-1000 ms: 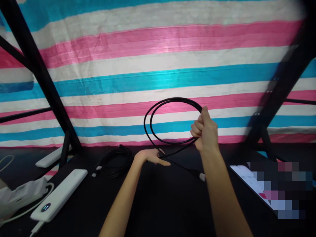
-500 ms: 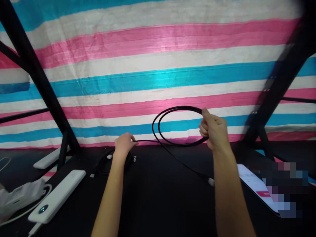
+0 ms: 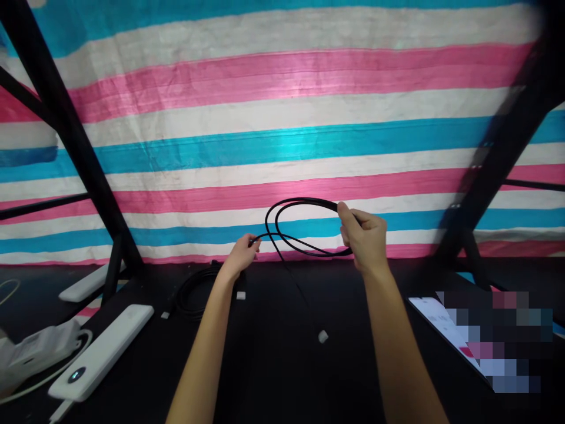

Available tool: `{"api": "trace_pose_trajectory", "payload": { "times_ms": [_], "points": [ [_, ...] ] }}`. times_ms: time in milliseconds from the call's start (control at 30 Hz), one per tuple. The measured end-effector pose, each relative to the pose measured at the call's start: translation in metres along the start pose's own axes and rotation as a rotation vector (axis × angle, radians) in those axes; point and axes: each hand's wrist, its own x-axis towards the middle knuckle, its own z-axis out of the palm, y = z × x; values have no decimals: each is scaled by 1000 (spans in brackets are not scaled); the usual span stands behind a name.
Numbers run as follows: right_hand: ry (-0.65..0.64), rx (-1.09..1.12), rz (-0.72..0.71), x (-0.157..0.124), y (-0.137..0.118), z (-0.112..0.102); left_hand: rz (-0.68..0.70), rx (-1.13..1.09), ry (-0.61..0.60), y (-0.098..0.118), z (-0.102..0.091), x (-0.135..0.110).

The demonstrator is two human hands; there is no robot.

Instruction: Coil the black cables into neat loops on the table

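Note:
My right hand (image 3: pixel 364 238) is closed around a coil of thin black cable (image 3: pixel 295 204), held up over the black table with two loops showing. My left hand (image 3: pixel 242 253) pinches a free stretch of the same cable to the left of the loops. One end of the cable hangs down, and its white plug (image 3: pixel 322 336) dangles just above the table. Behind my left forearm a second black cable bundle (image 3: pixel 194 291) lies coiled on the table with small white plugs beside it.
A white power bank (image 3: pixel 99 352) with a lit indicator lies at the front left, beside a white adapter and cord (image 3: pixel 30 353). A phone (image 3: pixel 445 330) with a bright screen lies at the right. Black frame struts (image 3: pixel 66 129) stand before a pink, blue and white striped sheet.
My left hand has moved right and up towards the loops, drawing the cable along. The right hand has shifted left with the coil, and the dangling plug has swung left.

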Motion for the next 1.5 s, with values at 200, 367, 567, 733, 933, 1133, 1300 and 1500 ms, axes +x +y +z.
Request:
{"api": "trace_pose_trajectory", "payload": {
  "times_ms": [200, 367, 567, 733, 933, 1133, 1300, 1500],
  "points": [
    [-135, 16, -15, -3, -4, 0, 95, -132, 45, 9, -1, 0],
    [-77, 102, 23, -1, -3, 2, 117, -163, -3, 7, -13, -3],
    [11, 324, 115, 3, -2, -2, 96, -347, -183, -4, -33, -9],
    [88, 395, 136, 4, 0, -2, 177, -398, -288, -2, -28, -11],
    [220, 411, 164, 5, -3, -1, 224, -297, -289, -3, -13, -6],
    [354, 401, 177, 6, -9, -4, 117, -218, -378, -5, -17, -7],
    [416, 412, 149, 5, -8, 0, 18, -349, -629, -8, -23, -11],
    [319, 506, 208, 6, -11, -5, 2, -323, -634, -16, -8, -6]
  ]
}}
